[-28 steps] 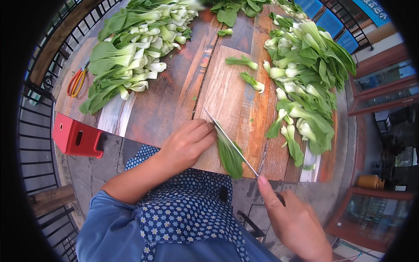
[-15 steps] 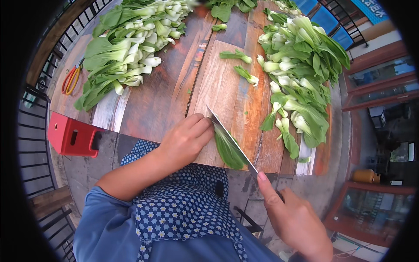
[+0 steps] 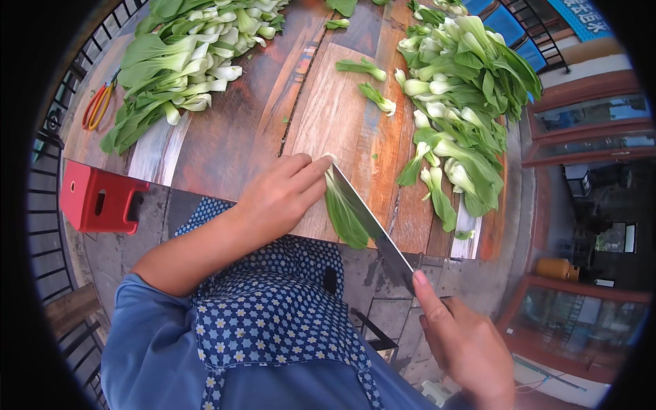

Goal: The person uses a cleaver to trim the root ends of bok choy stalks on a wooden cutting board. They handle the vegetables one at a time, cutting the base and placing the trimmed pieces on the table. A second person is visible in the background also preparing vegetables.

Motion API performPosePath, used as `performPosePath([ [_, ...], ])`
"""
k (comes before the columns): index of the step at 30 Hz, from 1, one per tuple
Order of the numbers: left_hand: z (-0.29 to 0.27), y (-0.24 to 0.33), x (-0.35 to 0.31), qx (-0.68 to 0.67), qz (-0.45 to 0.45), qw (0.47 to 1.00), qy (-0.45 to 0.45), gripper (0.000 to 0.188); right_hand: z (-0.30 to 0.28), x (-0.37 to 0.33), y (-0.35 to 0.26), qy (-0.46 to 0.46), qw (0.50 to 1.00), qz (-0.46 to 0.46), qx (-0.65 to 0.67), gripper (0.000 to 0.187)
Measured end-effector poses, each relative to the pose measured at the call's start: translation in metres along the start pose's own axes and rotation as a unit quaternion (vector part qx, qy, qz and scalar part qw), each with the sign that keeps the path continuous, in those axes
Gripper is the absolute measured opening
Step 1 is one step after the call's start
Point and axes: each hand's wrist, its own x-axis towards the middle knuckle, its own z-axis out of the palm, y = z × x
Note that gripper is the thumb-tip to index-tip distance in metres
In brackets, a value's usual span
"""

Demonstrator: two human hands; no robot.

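Observation:
My left hand (image 3: 283, 188) is closed, its fingertips pinching a single bok choy (image 3: 345, 213) near the table's front edge. The leaf end points toward me, and a bit of white stem shows at the fingers. A long kitchen knife (image 3: 372, 222) lies diagonally along the right side of the bok choy, its tip beside my left fingertips. My right hand (image 3: 468, 348) grips the handle, thumb against the blade's heel. Beyond, two loose small bok choy, one pale green piece (image 3: 362, 68) and another (image 3: 377, 99), rest on the wooden table (image 3: 232, 147).
A large pile of bok choy (image 3: 174, 65) covers the table's left side; another pile (image 3: 454, 89) lines the right. Scissors with orange and yellow handles (image 3: 99, 106) lie at far left. A red plastic stool (image 3: 102, 198) stands below the left edge. Metal railings run along the left.
The knife has drawn back toward me, so its tip no longer reaches past my left fingers. White stem now shows at those fingertips. The whole view has shifted slightly.

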Motion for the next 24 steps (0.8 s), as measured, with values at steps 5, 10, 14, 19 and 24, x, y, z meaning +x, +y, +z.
performPosePath([
  [5, 0.000, 0.000, -0.001, 0.022, -0.001, 1.000, 0.003, 0.027, 0.004, 0.001, 0.006, -0.001, 1.000, -0.011, -0.008, 0.077],
  [10, -0.001, -0.002, 0.001, 0.004, -0.018, 1.000, 0.002, 0.035, 0.003, -0.002, 0.004, 0.006, 1.000, -0.008, -0.024, 0.079],
  [14, 0.001, -0.016, 0.002, -0.067, -0.027, 0.997, 0.000, 0.039, 0.005, -0.003, 0.008, 0.012, 1.000, -0.013, -0.003, 0.079],
  [19, -0.001, -0.016, 0.005, -0.161, -0.053, 0.985, 0.002, 0.025, 0.007, -0.003, 0.009, 0.019, 1.000, -0.022, -0.001, 0.079],
  [24, 0.000, -0.017, 0.010, -0.170, -0.079, 0.982, 0.007, 0.016, 0.004, -0.003, 0.007, 0.009, 1.000, -0.018, -0.006, 0.079],
])
